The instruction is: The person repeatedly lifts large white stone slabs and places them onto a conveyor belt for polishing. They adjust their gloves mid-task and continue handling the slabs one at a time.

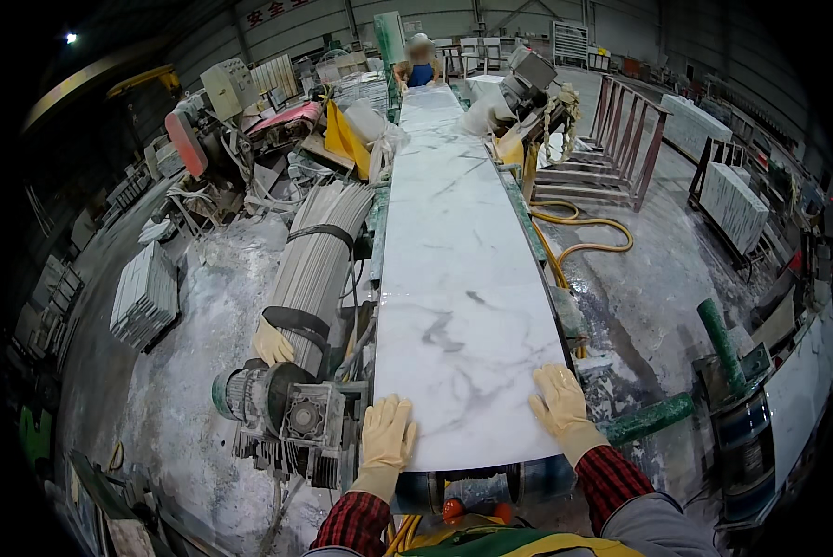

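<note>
A white marble-look slab with grey veins lies flat on a conveyor in front of me, a corner by each hand. My left hand, in a cream glove, rests on its near left corner, fingers stretched out and pointing away from me. At the right edge my right hand, in a matching glove, lies with fingers extended and slightly spread. Neither hand is wrapped around anything. Beyond a thin seam, another veined slab continues along the conveyor toward the far end.
At the far end stands another person. Left of the conveyor are a motor, a loose glove and strapped long strips. To the right, a yellow hose, a metal rack and a green roller.
</note>
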### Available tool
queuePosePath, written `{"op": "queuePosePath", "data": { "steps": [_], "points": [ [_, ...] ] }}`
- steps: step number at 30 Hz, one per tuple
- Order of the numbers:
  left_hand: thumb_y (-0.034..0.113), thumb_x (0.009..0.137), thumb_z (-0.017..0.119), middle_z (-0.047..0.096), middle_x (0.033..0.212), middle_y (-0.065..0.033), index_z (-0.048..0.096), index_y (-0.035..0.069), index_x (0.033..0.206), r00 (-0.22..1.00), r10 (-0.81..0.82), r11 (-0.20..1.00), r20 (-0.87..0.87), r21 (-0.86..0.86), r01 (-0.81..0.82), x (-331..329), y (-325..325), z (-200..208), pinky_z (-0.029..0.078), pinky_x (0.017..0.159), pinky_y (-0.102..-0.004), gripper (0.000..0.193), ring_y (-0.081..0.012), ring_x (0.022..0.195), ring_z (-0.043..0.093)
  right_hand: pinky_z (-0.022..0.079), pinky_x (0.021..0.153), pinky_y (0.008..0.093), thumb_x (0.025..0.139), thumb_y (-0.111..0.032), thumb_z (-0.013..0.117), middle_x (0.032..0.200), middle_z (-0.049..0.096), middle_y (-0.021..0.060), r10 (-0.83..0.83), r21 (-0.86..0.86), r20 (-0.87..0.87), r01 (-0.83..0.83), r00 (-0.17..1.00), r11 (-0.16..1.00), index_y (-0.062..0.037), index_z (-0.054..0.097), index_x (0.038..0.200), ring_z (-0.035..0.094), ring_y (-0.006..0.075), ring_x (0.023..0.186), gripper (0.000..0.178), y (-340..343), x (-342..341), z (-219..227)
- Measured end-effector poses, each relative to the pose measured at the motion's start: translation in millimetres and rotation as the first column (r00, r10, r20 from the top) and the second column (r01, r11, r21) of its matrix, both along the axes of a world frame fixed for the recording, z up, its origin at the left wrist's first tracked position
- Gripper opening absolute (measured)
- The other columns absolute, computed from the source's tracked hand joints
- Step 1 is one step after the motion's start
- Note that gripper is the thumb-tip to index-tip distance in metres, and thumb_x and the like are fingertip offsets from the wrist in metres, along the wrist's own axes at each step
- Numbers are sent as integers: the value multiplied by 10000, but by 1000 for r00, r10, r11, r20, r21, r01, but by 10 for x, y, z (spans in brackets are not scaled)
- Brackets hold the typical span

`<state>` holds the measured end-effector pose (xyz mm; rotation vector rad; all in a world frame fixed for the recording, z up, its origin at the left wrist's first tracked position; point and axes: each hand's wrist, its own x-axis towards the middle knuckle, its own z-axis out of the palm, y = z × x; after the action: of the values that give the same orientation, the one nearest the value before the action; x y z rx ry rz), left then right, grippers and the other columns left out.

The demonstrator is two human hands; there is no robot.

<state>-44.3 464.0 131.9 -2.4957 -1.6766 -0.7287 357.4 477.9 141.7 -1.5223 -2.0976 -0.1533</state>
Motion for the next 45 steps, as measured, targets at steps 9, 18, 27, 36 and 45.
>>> {"op": "queuePosePath", "data": {
  "steps": [9, 18, 27, 36, 45],
  "points": [
    [280, 945, 723, 603, 1458, -220, 629, 72, 1408, 1000, 7, 1000, -3, 24, -6, -4, -61, -25, 382, 1185, -582, 516, -449, 1349, 540, 444, 1144, 537, 888, -267, 739, 1381, 650, 212, -3, -26, -2, 3, 1000, 1000, -44, 650, 1324, 579, 430, 1269, 498, -38, 9, -34],
    [274, 941, 727, 607, 1429, -223, 630, 60, 1389, 1000, -19, 999, 8, 35, 19, -11, -108, 16, 405, 1150, -570, 506, -450, 1324, 548, 446, 1150, 538, 892, -266, 742, 1413, 647, 206, 9, -57, -17, -10, 1000, 998, -45, 653, 1345, 579, 434, 1288, 512, -109, 13, -16],
    [261, 988, 714, 576, 1519, -258, 596, 54, 1467, 1000, -9, 998, 24, -67, 10, -21, -190, 27, 369, 1218, -584, 534, -493, 1408, 520, 453, 1127, 538, 883, -263, 753, 1369, 650, 200, -8, 53, 23, 7, 1000, 999, -53, 649, 1312, 582, 430, 1262, 489, -183, -17, -15],
    [251, 973, 721, 583, 1500, -244, 605, 63, 1446, 1000, -6, 999, 22, -41, 7, -31, -241, -8, 378, 1207, -577, 522, -479, 1389, 530, 460, 1107, 532, 868, -252, 756, 1331, 645, 187, 5, 64, 20, -6, 1000, 998, -52, 645, 1306, 578, 415, 1244, 494, -243, -17, -6],
    [293, 961, 709, 615, 1446, -225, 641, 64, 1385, 1000, 2, 999, 13, 44, -3, -31, -296, -41, 402, 1164, -577, 486, -447, 1346, 555, 451, 1124, 533, 895, -252, 738, 1366, 649, 203, -2, 64, 24, 1, 1000, 998, -45, 653, 1298, 580, 420, 1261, 460, -305, -24, -31]
  ]
}}
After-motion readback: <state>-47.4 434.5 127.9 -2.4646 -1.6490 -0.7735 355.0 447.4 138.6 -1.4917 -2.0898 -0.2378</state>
